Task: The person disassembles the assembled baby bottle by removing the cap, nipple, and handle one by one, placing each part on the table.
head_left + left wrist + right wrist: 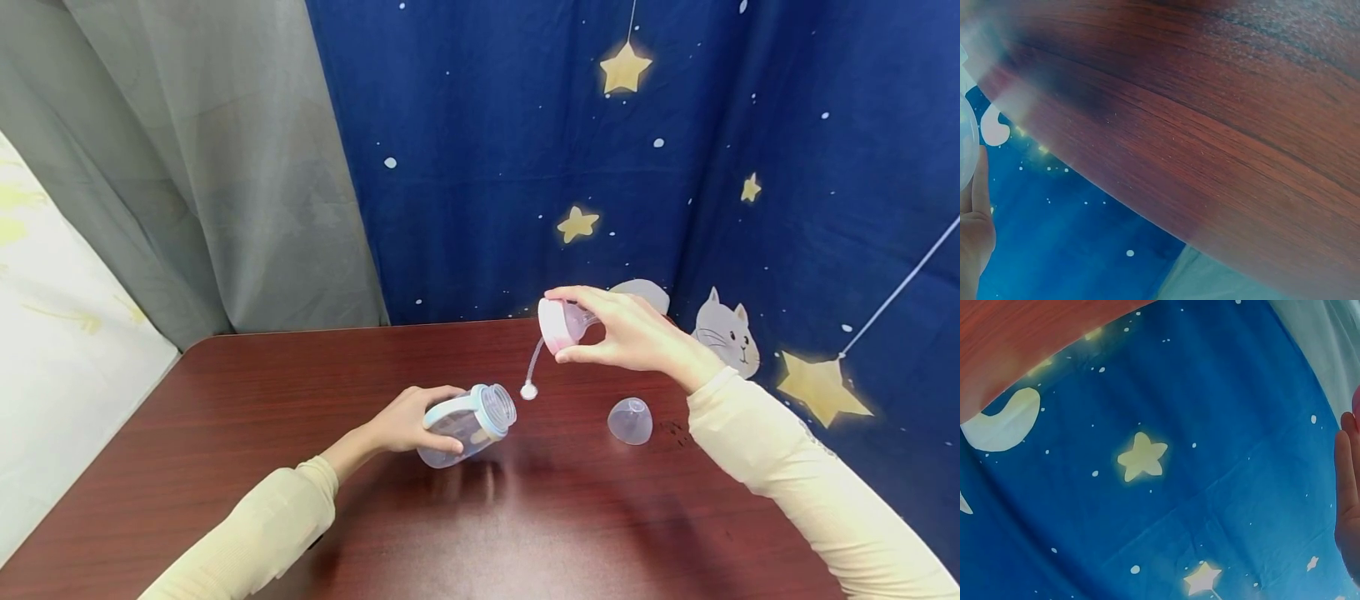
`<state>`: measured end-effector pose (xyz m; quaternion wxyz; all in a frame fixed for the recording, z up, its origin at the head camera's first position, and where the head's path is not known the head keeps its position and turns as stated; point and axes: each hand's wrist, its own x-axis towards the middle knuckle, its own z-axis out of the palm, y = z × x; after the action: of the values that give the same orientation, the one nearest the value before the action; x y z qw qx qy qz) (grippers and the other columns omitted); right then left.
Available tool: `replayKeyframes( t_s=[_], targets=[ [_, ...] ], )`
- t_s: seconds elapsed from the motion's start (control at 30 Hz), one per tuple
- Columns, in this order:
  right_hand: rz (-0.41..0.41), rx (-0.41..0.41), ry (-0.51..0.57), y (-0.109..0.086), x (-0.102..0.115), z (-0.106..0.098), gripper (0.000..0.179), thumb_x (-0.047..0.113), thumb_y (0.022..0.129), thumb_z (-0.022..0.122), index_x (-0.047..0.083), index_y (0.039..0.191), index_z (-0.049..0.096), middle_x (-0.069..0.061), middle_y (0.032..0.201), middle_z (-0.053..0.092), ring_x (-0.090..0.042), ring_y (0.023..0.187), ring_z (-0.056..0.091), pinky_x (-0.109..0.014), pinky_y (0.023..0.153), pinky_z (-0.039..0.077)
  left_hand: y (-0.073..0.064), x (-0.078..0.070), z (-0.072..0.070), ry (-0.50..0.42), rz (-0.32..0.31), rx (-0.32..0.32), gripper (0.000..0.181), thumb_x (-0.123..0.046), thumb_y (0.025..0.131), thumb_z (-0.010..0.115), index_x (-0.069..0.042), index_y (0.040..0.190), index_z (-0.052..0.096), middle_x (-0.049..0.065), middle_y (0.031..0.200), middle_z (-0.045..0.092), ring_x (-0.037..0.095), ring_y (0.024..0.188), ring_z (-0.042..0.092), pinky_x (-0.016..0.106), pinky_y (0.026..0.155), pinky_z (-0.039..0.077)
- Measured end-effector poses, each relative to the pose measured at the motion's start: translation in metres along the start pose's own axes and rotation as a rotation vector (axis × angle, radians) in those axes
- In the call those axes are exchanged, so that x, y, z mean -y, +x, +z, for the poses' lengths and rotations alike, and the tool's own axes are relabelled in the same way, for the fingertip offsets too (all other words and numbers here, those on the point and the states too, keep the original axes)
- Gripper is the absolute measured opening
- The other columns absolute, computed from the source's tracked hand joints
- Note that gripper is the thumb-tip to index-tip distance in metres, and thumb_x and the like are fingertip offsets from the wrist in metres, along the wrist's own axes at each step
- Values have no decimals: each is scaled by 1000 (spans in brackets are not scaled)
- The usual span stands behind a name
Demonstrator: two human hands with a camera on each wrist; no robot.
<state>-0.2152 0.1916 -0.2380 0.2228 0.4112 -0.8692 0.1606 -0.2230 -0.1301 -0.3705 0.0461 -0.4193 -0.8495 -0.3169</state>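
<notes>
A clear baby bottle (455,429) with a pale blue collar and handle is tilted in my left hand (405,421), its uncapped mouth facing up and right. My right hand (626,329) grips a pink and white nipple ring (557,325) between thumb and fingers, held on its side above the table. From the ring hangs a thin straw ending in a white weighted ball (528,391), just apart from the bottle's mouth. In the left wrist view only part of the hand (975,231) and bottle (967,140) shows. At the right wrist view's edge are a few fingers (1346,469).
A clear dome cap (631,421) lies on the brown wooden table (360,517), below my right hand. Behind the table's far edge hang a blue star-patterned curtain (480,167) and a grey curtain (247,167). A white patterned cloth (60,375) is at the left.
</notes>
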Motion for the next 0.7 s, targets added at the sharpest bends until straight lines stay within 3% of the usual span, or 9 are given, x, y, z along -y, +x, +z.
replayKeyframes(
  t_s=[0.27,0.7],
  targets=[
    [20,-24,-4,-5,-9,0,66,50,68,69,21,124,47,3,110,54,-8,80,50,-26,63,42,-1,1,0,-12,-15,-20,63,-45,63,74,-14,114,54,-10,87,60,6,71,54,24,60,44],
    [88,13,-37,-24,-20,10,66,49,68,69,19,124,48,0,108,56,-15,83,54,-34,67,42,-4,3,-1,-57,-36,-52,62,-43,63,76,-16,115,53,-9,89,60,7,74,55,26,61,45]
  ],
)
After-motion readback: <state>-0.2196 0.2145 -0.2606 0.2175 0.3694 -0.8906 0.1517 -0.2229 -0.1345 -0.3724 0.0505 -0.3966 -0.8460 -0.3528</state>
